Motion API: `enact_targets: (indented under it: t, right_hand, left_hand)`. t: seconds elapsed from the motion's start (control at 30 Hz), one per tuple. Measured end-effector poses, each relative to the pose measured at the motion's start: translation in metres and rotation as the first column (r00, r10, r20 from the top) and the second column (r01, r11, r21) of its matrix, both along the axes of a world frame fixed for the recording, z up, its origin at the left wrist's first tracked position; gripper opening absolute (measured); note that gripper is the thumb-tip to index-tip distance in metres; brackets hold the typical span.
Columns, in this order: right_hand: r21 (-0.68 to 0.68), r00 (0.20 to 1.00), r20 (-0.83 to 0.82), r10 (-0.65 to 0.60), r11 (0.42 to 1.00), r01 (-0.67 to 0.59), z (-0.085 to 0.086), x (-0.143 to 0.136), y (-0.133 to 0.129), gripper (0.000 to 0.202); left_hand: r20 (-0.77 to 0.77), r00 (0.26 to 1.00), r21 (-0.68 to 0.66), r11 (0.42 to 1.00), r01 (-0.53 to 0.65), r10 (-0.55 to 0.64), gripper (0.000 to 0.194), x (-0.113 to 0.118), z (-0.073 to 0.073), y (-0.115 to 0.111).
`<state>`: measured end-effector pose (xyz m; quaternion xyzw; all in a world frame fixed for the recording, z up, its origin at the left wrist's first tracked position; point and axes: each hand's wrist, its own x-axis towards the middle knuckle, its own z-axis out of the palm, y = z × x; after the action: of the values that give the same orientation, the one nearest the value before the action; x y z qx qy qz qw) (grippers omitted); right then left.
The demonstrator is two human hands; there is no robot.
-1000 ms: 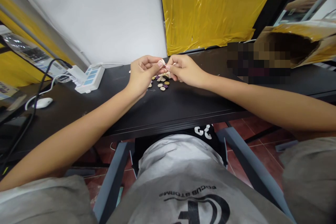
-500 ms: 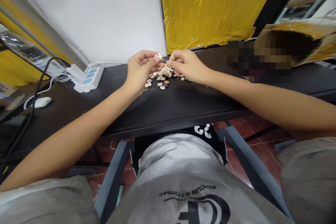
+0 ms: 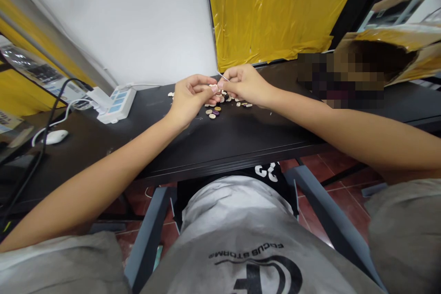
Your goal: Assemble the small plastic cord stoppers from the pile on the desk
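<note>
Over the black desk my left hand (image 3: 191, 98) is closed, thumb and fingers pinching a small cream button (image 3: 214, 87). My right hand (image 3: 244, 83) is closed too, its fingertips meeting the left ones at that button. A thin pale strand (image 3: 223, 76) sticks up out of the right-hand pinch; whether it is thread or a needle I cannot tell. Beneath the hands lies a pile of cream, tan and purple buttons (image 3: 212, 116), partly hidden by the fingers. Some of its buttons show to the right, below my right hand.
A white power strip (image 3: 120, 103) with a plugged-in charger stands left on the desk (image 3: 193, 147). Further left are a white mouse-shaped item (image 3: 55, 136), cables and a plastic bottle (image 3: 31, 66). An opened cardboard box (image 3: 416, 62) sits at the right. A wall closes off the back.
My left hand has moved slightly right and down, bringing the button against the right fingertips. The pale strand now shows above my right hand.
</note>
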<state>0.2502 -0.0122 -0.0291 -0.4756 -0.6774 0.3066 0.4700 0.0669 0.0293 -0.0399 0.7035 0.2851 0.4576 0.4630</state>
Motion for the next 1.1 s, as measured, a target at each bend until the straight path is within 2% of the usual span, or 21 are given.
enact_targets:
  t: [0.2, 0.3, 0.37, 0.43, 0.5, 0.57, 0.7, 0.8, 1.0, 1.1]
  right_hand:
    - [-0.027, 0.997, -0.060, -0.050, 0.998, 0.048, -0.003, 0.003, 0.005, 0.030]
    - [-0.090, 0.999, -0.040, -0.017, 0.996, 0.013, -0.003, 0.012, 0.009, 0.032]
    - [-0.176, 1.000, 0.016, 0.011, 0.984, -0.008, 0.000, 0.019, 0.010, 0.030]
    - [-0.220, 0.995, 0.098, 0.020, 0.976, 0.002, 0.004, 0.027, 0.011, 0.029]
    - [-0.216, 0.980, 0.197, 0.013, 0.976, 0.030, 0.007, 0.036, 0.011, 0.032]
    - [-0.209, 0.950, 0.312, 0.024, 0.977, 0.044, 0.008, 0.043, 0.013, 0.036]
    - [-0.209, 0.856, 0.513, 0.063, 0.976, 0.054, 0.008, 0.052, 0.017, 0.044]
    - [-0.214, 0.803, 0.595, 0.050, 0.972, 0.099, 0.005, 0.053, 0.020, 0.045]
    - [-0.197, 0.782, 0.620, 0.066, 0.978, 0.074, 0.002, 0.057, 0.026, 0.043]
    - [-0.183, 0.785, 0.620, 0.002, 0.973, 0.142, 0.003, 0.056, 0.025, 0.034]
  left_hand:
    - [0.040, 0.998, 0.033, 0.998, -0.059, 0.058, 0.017, -0.002, 0.000, 0.005]
    - [-0.016, 0.999, 0.036, 0.998, -0.049, 0.049, 0.010, -0.004, 0.001, 0.009]
    - [-0.088, 0.995, 0.106, 0.993, -0.045, 0.054, 0.010, -0.005, 0.000, 0.010]
    - [-0.171, 0.982, 0.236, 0.971, -0.039, 0.081, 0.011, -0.006, -0.001, 0.010]
    - [-0.273, 0.955, 0.357, 0.934, -0.015, 0.120, 0.009, -0.007, -0.003, 0.009]
    - [-0.377, 0.913, 0.418, 0.908, 0.020, 0.153, 0.010, -0.009, -0.004, 0.009]
    - [-0.490, 0.864, 0.388, 0.917, 0.095, 0.117, 0.011, -0.012, -0.006, 0.013]
    - [-0.536, 0.841, 0.356, 0.922, 0.152, 0.069, 0.011, -0.013, -0.008, 0.017]
    - [-0.544, 0.837, 0.343, 0.925, 0.162, 0.055, 0.015, -0.015, -0.009, 0.021]
    - [-0.531, 0.841, 0.381, 0.916, 0.126, 0.106, 0.019, -0.017, -0.008, 0.023]
